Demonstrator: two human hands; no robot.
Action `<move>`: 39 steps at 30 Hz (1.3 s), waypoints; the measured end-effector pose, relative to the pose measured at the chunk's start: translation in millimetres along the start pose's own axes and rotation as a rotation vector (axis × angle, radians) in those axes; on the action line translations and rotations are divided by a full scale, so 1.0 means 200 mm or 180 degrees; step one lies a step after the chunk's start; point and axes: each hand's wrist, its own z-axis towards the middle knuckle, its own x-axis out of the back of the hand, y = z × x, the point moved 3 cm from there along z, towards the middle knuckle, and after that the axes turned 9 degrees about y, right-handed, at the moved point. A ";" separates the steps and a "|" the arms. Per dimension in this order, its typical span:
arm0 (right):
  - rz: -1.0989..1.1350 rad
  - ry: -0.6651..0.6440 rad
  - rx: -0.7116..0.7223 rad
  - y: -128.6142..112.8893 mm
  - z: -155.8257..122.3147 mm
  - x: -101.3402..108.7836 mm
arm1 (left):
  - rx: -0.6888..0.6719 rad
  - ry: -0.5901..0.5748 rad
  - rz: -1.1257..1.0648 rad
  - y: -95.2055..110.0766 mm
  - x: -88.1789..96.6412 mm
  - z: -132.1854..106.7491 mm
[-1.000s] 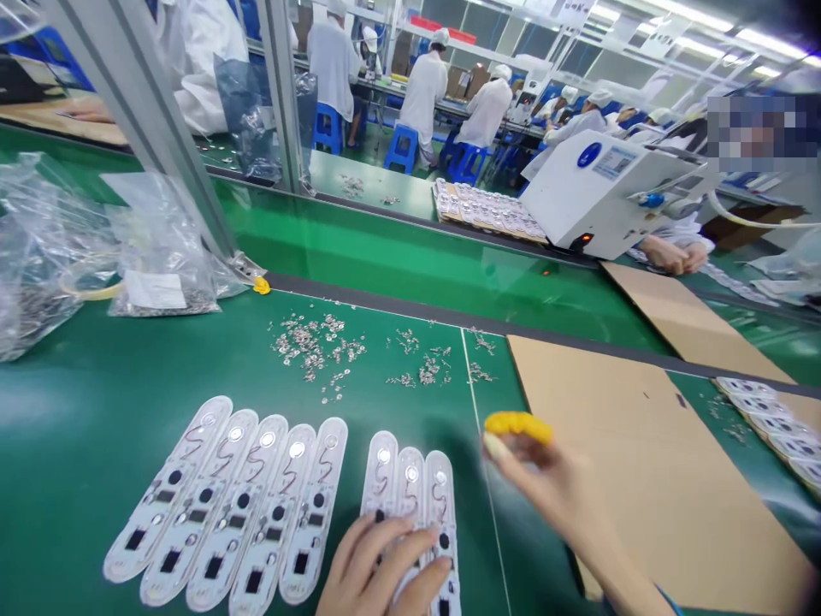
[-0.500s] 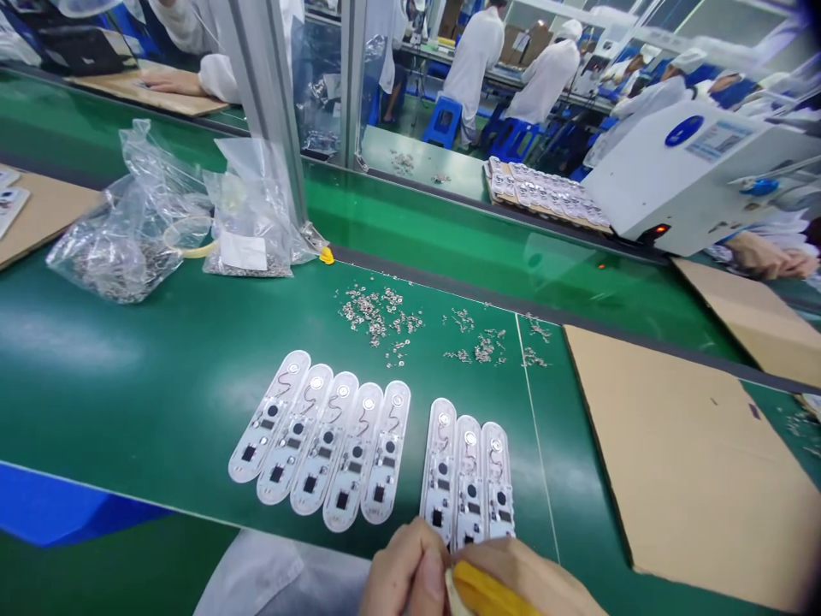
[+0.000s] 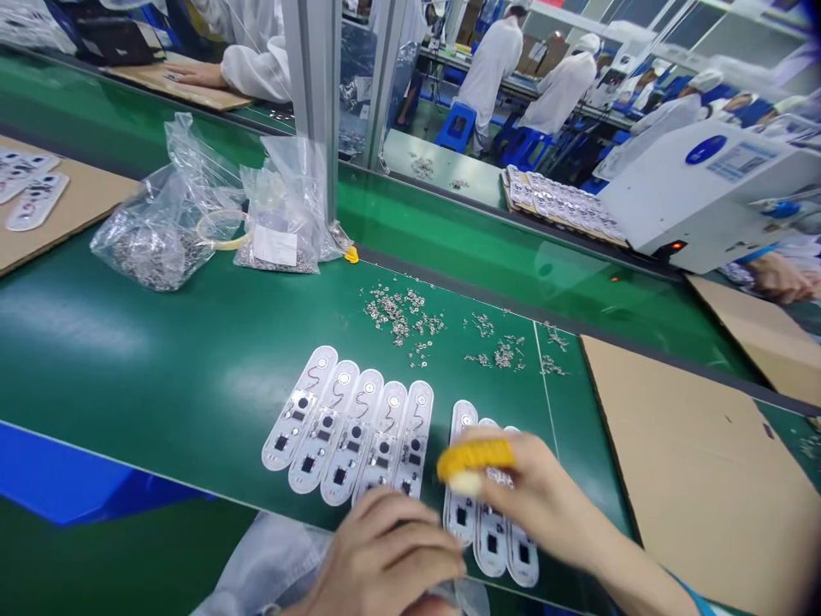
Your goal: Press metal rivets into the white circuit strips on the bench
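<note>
My right hand (image 3: 519, 479) hovers over a group of three white oblong plastic casings (image 3: 492, 547), covering their middles. A yellow cover wraps its index finger, and the pale-capped thumb presses close beside it; anything pinched between them is too small to make out. At the table's near edge, my left hand (image 3: 391, 547) has its fingers loosely bent and apart, with nothing visible in it. It overlaps the lower ends of a second row of several casings (image 3: 355, 436). Each casing carries a circuit board with black chips, thin wires and a round disc.
Small metal parts (image 3: 398, 312) lie scattered beyond the casings, with more small parts (image 3: 506, 351) to their right. Clear bags (image 3: 154, 257) of metal parts stand back left beside a metal post (image 3: 311, 111). Cardboard sheets (image 3: 693, 462) lie right and left. Co-workers sit across the line.
My hands have separated: the right moved up over the three casings, while the left loosened its pinch and shifted left. The view has swung slightly left, so the table's contents appear farther right.
</note>
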 end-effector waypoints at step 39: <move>-0.2253 0.1377 0.1128 0.31 -0.33 -0.02 | -0.1014 -0.0502 0.2581 -0.04 -0.18 -0.02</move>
